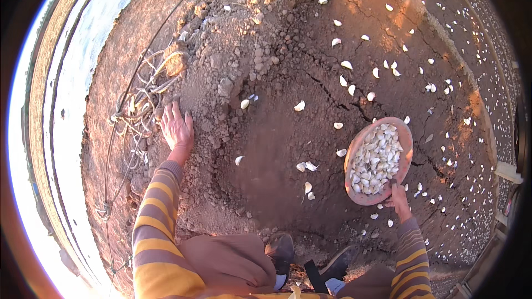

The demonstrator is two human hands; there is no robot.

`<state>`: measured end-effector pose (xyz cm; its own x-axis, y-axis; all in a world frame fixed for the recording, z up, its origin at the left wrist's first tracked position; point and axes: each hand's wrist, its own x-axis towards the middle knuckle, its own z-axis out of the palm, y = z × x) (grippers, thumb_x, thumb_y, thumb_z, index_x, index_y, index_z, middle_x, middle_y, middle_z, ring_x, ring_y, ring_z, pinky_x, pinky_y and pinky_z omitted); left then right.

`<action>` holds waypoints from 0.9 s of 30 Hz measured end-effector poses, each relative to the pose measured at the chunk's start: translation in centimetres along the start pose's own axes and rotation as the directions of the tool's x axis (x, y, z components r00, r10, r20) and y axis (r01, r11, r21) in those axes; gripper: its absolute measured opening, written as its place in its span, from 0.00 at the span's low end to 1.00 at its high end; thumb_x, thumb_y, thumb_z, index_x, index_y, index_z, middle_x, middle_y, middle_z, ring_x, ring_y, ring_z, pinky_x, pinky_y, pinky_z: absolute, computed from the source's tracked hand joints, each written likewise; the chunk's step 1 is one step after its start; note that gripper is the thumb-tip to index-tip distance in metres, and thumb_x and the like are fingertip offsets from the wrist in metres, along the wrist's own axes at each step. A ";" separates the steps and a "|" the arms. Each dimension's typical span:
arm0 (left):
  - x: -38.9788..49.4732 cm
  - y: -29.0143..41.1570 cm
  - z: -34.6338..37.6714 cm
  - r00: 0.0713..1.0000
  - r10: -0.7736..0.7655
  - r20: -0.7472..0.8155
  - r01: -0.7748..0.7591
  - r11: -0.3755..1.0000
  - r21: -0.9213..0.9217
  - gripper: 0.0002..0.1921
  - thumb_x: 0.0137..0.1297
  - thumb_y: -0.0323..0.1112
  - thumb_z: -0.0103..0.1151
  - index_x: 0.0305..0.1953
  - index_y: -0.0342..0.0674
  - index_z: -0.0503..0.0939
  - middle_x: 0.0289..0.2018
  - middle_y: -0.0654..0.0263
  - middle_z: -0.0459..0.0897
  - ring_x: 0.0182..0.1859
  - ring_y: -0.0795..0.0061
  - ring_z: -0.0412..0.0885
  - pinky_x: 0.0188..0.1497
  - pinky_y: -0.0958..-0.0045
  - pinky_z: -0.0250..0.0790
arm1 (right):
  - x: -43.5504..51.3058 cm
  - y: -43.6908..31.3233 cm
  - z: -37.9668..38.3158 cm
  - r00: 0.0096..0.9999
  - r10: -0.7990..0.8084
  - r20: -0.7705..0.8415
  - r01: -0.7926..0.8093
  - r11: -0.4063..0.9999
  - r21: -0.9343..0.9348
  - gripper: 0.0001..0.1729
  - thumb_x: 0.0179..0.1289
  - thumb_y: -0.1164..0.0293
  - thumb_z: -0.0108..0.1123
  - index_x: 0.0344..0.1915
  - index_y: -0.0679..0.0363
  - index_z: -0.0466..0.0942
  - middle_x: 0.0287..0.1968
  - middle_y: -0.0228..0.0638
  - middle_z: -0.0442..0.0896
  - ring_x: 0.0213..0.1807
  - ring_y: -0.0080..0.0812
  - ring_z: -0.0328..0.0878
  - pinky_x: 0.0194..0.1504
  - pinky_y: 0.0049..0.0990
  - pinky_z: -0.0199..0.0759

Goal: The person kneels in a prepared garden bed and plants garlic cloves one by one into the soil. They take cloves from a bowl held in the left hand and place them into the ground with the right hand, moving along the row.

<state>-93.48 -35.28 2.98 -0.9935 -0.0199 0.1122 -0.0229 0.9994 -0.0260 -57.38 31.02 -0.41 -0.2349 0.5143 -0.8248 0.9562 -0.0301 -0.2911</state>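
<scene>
My right hand (398,202) grips the near rim of a worn reddish bowl (407,143), with the thumb over its edge. The bowl tilts above the soil and holds many pale garlic cloves (376,160). My left hand (176,128) reaches out flat over the crumbly soil at the left, palm down, with nothing seen in it. Its fingertips are right beside a tangled heap of rope (141,114). Single garlic cloves (299,106) lie scattered on the dark soil (272,166) between my hands and beyond the bowl.
A clod or piece of brick (175,61) lies against the rope. A taut cord (143,56) runs along the left edge. Loose clods (257,56) form a strip ahead. My shoes (280,253) stand near the cloves, with a dark flat strip (315,276) between them. A raised rim (465,64) curves at right.
</scene>
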 end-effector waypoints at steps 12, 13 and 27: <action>-0.3 0.2 -0.5 0.998 -0.014 -0.060 0.009 0.997 -0.072 0.29 0.68 0.47 0.52 0.66 0.37 0.66 0.64 0.49 0.69 0.66 0.50 0.66 0.70 0.55 0.55 | -15.0 -17.9 10.0 0.735 -0.650 0.192 0.642 0.578 -0.504 0.08 0.65 0.71 0.56 0.38 0.63 0.80 0.28 0.48 0.82 0.31 0.43 0.83 0.34 0.37 0.73; -0.4 0.5 -1.2 0.999 -0.016 -0.037 0.011 0.993 -0.120 0.29 0.68 0.47 0.52 0.66 0.37 0.67 0.64 0.49 0.69 0.66 0.51 0.66 0.69 0.55 0.55 | -17.0 -19.3 14.5 0.572 -0.768 0.288 0.818 0.507 -0.272 0.07 0.64 0.74 0.58 0.40 0.64 0.80 0.30 0.47 0.82 0.31 0.42 0.82 0.34 0.34 0.74; -0.6 -0.5 -0.3 0.985 0.041 -0.168 -0.069 0.984 -0.164 0.29 0.68 0.47 0.54 0.64 0.35 0.68 0.63 0.50 0.70 0.67 0.51 0.65 0.70 0.53 0.53 | -18.7 -19.7 42.0 0.219 -0.845 0.488 0.962 0.104 -0.253 0.13 0.59 0.73 0.66 0.42 0.61 0.73 0.42 0.45 0.75 0.43 0.54 0.78 0.41 0.48 0.74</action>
<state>-92.80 -35.79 3.21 -0.9608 0.0264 0.2761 0.0645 0.9895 0.1297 -79.14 -13.97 0.39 -0.9445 -0.2801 -0.1717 -0.0825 0.7081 -0.7012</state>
